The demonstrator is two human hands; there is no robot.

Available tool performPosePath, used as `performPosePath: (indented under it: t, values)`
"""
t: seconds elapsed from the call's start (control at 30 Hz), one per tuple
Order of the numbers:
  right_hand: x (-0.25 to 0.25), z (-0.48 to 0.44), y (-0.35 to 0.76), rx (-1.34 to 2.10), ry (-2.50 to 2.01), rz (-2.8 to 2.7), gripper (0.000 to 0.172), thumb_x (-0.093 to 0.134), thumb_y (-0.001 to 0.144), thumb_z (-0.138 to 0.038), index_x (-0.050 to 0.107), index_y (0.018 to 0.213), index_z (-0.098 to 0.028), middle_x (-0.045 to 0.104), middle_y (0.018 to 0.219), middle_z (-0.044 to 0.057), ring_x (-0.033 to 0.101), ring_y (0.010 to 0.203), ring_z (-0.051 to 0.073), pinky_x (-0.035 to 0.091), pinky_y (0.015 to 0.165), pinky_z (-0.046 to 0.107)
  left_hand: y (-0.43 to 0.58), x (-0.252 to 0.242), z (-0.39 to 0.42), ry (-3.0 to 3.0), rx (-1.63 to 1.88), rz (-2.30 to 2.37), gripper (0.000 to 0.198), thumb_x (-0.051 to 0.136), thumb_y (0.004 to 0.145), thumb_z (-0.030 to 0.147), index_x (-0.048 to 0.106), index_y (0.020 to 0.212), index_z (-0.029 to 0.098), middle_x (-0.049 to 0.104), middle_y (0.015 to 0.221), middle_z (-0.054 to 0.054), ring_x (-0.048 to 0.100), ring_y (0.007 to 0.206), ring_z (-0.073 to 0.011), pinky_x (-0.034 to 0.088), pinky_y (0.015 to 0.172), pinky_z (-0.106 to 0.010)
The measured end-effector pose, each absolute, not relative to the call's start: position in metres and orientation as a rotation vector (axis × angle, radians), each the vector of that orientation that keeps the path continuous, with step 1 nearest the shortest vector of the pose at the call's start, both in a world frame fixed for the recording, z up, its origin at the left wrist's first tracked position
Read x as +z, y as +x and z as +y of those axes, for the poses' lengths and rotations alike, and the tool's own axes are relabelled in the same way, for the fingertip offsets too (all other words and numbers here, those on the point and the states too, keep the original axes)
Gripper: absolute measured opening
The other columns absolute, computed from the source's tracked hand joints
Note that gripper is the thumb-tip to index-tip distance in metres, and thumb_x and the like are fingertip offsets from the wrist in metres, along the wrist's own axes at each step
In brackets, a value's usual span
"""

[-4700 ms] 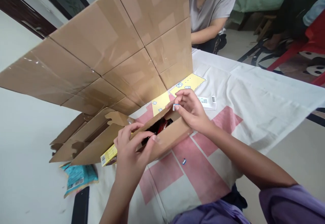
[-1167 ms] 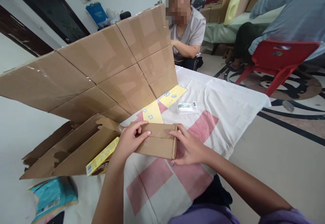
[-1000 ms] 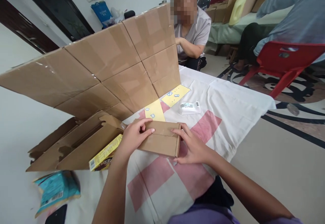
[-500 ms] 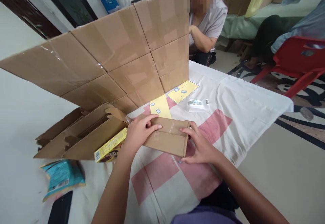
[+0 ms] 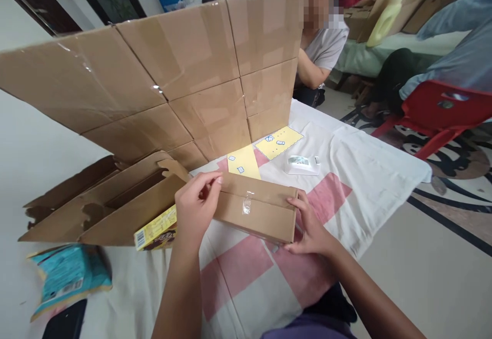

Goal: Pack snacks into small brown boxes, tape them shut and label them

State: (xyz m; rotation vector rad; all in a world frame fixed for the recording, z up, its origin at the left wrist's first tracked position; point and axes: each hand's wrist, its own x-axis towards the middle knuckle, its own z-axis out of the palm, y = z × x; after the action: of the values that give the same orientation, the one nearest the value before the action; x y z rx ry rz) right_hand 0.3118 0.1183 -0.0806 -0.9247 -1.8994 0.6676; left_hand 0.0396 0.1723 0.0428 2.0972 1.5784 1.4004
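A small closed cardboard box [image 5: 265, 221] lies on the cloth before me. A short piece of clear tape [image 5: 246, 204] shines across its middle seam. My right hand [image 5: 310, 227] grips the box's right end, thumb at the lower edge and fingers on top. At the left end, my left hand [image 5: 197, 203] is closed with thumb and forefinger pinched together. Whatever may be between those fingertips is too small to make out. A white tape dispenser [image 5: 302, 164] sits beyond the box, near two yellow paper strips [image 5: 244, 162], [image 5: 280, 141].
A tall cardboard partition [image 5: 200, 93] stands along the far side. On the left are cardboard trays [image 5: 126, 195], a yellow snack box [image 5: 156, 228], a blue snack bag [image 5: 71, 277] and a black phone [image 5: 65, 321]. A person [image 5: 326, 46] crouches behind; a red chair [image 5: 449, 108] stands right.
My left hand has drawn left and up off the box's top, its fingers now pinched. The tape piece on the seam is uncovered. My right hand keeps its hold.
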Motion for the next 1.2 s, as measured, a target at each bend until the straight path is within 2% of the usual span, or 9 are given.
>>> performPosePath:
  t: [0.1, 0.3, 0.43, 0.57, 0.67, 0.8, 1.03, 1.2]
  values:
    - [-0.084, 0.118, 0.311, 0.642, -0.963, -1.908, 0.107, 0.081, 0.065, -0.061, 0.019, 0.149, -0.039, 0.028, 0.14, 0.013, 0.036, 0.134, 0.042, 0.038, 0.109, 0.063, 0.024, 0.039, 0.172, 1.982, 1.497, 1.612, 0.016, 0.061, 0.094, 0.032, 0.073, 0.094, 0.023, 0.068, 0.079, 0.001, 0.059, 0.069, -0.0131, 0.045, 0.066, -0.026]
    - [-0.086, 0.12, 0.313, 0.61, -0.982, -1.918, 0.108, 0.074, 0.069, -0.073, 0.014, 0.153, -0.039, 0.029, 0.14, 0.013, 0.035, 0.135, 0.044, 0.036, 0.109, 0.067, -0.011, 0.036, 0.17, 1.89, 1.546, 1.684, 0.018, 0.06, 0.094, 0.033, 0.071, 0.102, 0.022, 0.067, 0.081, 0.0, 0.06, 0.072, -0.014, 0.047, 0.068, -0.028]
    - [-0.088, 0.119, 0.314, 0.576, -0.988, -1.93, 0.111, 0.068, 0.072, -0.079, 0.009, 0.156, -0.038, 0.031, 0.141, 0.014, 0.035, 0.137, 0.045, 0.034, 0.112, 0.066, -0.008, 0.045, 0.166, 2.254, 1.219, 1.495, 0.022, 0.058, 0.095, 0.037, 0.072, 0.108, 0.026, 0.07, 0.099, -0.004, 0.063, 0.092, -0.0207, 0.048, 0.083, -0.036]
    - [-0.086, 0.119, 0.314, 0.571, -0.984, -1.925, 0.105, 0.066, 0.074, -0.078, 0.012, 0.155, -0.037, 0.032, 0.139, 0.014, 0.036, 0.136, 0.044, 0.035, 0.111, 0.065, 0.019, 0.046, 0.162, 2.59, 0.761, 1.312, 0.03, 0.062, 0.094, 0.046, 0.072, 0.12, 0.032, 0.066, 0.125, -0.005, 0.055, 0.116, -0.0278, 0.04, 0.097, -0.045]
    - [-0.083, 0.12, 0.313, 0.569, -0.955, -1.91, 0.099, 0.069, 0.074, -0.075, 0.021, 0.153, -0.037, 0.035, 0.135, 0.013, 0.039, 0.131, 0.042, 0.039, 0.107, 0.063, 0.036, 0.039, 0.16, 2.646, 0.616, 1.34, 0.034, 0.061, 0.095, 0.051, 0.07, 0.122, 0.033, 0.064, 0.131, -0.005, 0.053, 0.117, -0.0279, 0.036, 0.096, -0.047]
    - [-0.079, 0.122, 0.311, 0.547, -0.875, -1.9, 0.093, 0.072, 0.075, -0.07, 0.028, 0.15, -0.036, 0.037, 0.13, 0.012, 0.043, 0.124, 0.039, 0.044, 0.101, 0.059, 0.042, 0.033, 0.16, 2.629, 0.617, 1.37, 0.033, 0.059, 0.096, 0.051, 0.07, 0.122, 0.034, 0.064, 0.128, -0.003, 0.053, 0.114, -0.026, 0.035, 0.096, -0.046]
    - [-0.078, 0.122, 0.309, 0.542, -0.859, -1.893, 0.094, 0.074, 0.075, -0.067, 0.028, 0.15, -0.036, 0.038, 0.129, 0.012, 0.043, 0.124, 0.039, 0.045, 0.101, 0.059, 0.04, 0.035, 0.161, 2.653, 0.661, 1.276, 0.022, 0.061, 0.097, 0.044, 0.072, 0.113, 0.035, 0.065, 0.121, 0.0, 0.055, 0.109, -0.0217, 0.035, 0.095, -0.044]
    - [-0.079, 0.122, 0.31, 0.552, -0.851, -1.893, 0.093, 0.074, 0.076, -0.065, 0.029, 0.15, -0.035, 0.038, 0.127, 0.011, 0.043, 0.122, 0.038, 0.046, 0.099, 0.057, 0.043, 0.034, 0.16, 2.596, 0.682, 1.366, 0.023, 0.063, 0.094, 0.044, 0.071, 0.114, 0.037, 0.063, 0.126, 0.0, 0.053, 0.116, -0.0242, 0.035, 0.098, -0.046]
